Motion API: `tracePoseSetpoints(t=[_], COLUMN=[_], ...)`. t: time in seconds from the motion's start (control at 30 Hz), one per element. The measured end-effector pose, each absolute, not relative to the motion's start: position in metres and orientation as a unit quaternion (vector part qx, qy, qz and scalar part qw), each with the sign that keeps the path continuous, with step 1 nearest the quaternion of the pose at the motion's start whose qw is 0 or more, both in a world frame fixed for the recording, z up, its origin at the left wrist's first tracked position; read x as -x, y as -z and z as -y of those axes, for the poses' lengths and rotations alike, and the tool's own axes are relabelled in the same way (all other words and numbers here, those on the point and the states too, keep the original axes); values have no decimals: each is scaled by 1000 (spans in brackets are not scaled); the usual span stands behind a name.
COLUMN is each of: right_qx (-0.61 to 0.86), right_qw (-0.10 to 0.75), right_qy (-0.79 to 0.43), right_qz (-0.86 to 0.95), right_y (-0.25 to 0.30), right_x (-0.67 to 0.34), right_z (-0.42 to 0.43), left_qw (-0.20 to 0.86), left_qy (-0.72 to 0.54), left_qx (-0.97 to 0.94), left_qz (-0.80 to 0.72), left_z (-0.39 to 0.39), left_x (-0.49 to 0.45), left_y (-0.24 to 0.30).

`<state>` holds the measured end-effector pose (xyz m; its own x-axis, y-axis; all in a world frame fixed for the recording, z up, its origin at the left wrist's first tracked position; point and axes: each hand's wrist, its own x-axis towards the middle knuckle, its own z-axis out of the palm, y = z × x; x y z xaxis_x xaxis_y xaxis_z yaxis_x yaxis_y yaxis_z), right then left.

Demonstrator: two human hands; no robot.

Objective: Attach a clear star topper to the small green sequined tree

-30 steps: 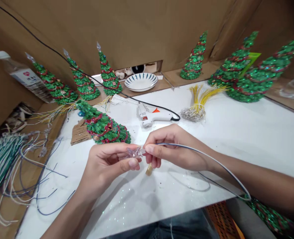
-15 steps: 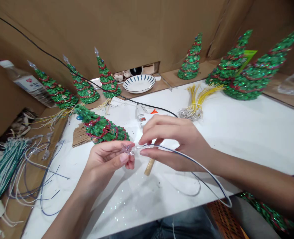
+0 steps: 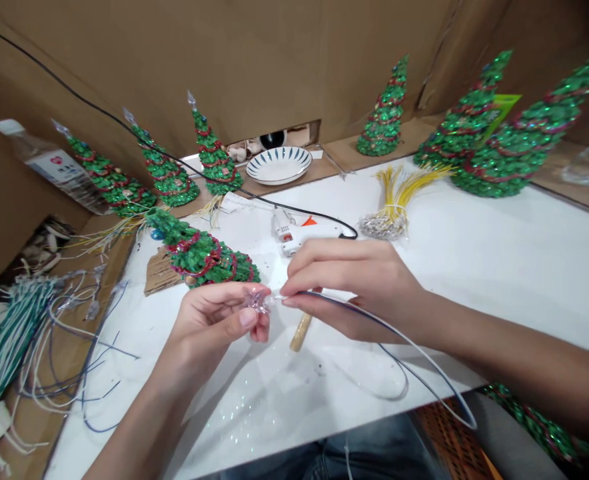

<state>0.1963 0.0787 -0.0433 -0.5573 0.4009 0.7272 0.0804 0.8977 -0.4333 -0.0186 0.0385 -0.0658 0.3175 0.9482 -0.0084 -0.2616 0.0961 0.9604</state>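
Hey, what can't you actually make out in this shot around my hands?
Head view: whether the wire sits inside the clear star; tiny, and pinched between the left hand and right hand.
Head view: upper end of the tan stick, behind the right hand.
Head view: print on the bottle label, blurred.

Craft workbench: rows of glitter trees [image 3: 214,160], glue gun [image 3: 307,235].

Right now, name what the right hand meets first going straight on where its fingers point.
Probably the clear star pinched in the left hand: the right hand, holding a wire, points left at it, nearly touching.
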Motion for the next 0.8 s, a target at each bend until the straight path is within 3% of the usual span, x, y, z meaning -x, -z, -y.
tracePoseSetpoints(t=[0.23, 0.8], right_qx=[145, 149], right_qw=[446, 467], right_qy=[-180, -36], right_qz=[865, 871], right_y=[45, 55], right_x=[-196, -197], right_z=[-76, -76], left_qw=[658, 698], left_qy=[-447, -443], left_qx=[-493, -452], left_qz=[-352, -335], left_z=[-39, -40], left_x=[18, 15], left_y=[65, 60])
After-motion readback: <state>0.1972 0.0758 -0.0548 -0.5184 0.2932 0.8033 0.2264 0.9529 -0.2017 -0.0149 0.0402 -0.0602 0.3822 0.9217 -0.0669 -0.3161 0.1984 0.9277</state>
